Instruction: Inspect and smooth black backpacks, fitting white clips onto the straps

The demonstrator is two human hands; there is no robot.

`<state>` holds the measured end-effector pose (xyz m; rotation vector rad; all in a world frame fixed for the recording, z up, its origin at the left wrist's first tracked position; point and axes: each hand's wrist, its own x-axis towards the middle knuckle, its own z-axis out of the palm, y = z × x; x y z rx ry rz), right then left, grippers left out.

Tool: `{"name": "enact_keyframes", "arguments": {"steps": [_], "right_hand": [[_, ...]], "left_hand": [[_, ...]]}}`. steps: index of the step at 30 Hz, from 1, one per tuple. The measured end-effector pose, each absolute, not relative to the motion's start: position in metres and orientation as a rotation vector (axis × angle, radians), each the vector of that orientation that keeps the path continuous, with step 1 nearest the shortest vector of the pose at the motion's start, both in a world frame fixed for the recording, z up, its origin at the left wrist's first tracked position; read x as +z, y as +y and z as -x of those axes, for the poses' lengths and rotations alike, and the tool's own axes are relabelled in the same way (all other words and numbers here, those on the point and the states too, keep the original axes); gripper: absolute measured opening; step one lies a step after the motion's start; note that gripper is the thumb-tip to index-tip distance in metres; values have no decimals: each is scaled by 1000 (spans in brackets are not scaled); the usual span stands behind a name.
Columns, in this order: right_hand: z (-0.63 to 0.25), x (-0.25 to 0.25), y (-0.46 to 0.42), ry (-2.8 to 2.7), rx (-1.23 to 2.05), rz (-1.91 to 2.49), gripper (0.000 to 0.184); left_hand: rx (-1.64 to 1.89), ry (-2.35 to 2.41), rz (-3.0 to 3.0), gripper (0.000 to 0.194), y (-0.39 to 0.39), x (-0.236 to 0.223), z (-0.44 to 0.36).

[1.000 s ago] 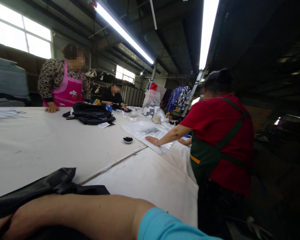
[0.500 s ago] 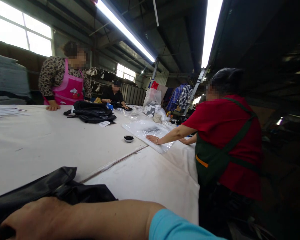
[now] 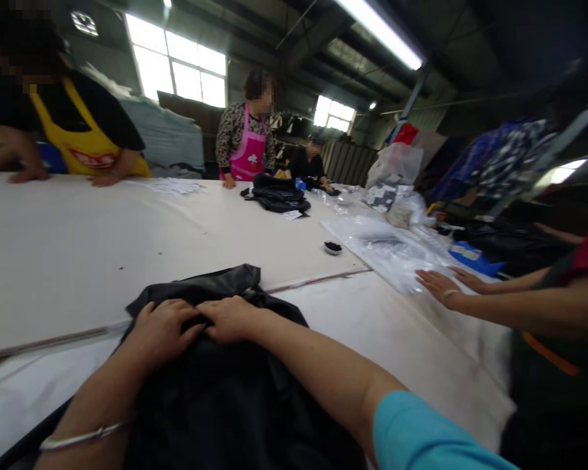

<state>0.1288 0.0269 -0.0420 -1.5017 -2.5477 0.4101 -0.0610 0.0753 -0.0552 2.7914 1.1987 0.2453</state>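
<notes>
A black garment (image 3: pixel 235 405) of smooth, slightly shiny fabric lies over the near edge of the table, directly in front of me. My left hand (image 3: pixel 164 329), a bracelet on its wrist, has its fingers curled into the cloth close to the upper end. Touching it from the right, my right hand (image 3: pixel 232 318) pinches the same part of the fabric. The fingertips of both hands are partly hidden in the folds. Beyond them, a raised flap of the garment stretches across the white tabletop (image 3: pixel 186 235).
A small bowl (image 3: pixel 332 248) with black bits stands ahead. Farther back lies a black folded garment (image 3: pixel 277 194) with tags. Clear plastic bags (image 3: pixel 387 245) lie at the right under a co-worker's hands (image 3: pixel 438 285). Other people stand along the far side, near white papers (image 3: pixel 174 186).
My view has swung to the left, bringing in a person in a yellow apron. Both my hands now show together on the black garment; before, only one hand and forearm were visible.
</notes>
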Motion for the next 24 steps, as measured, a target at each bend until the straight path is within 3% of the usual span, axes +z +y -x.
{"name": "enact_keyframes", "arguments": {"steps": [5, 16, 24], "right_hand": [[-118, -45, 24, -2564, 312, 1745, 34], [-118, -35, 39, -2457, 339, 1873, 32], [-121, -25, 19, -2361, 365, 1871, 36]], "left_hand": [[306, 1290, -2712, 47, 71, -40, 77], [629, 1131, -2594, 80, 68, -39, 77], [499, 1044, -2844, 38, 75, -42, 67]]}}
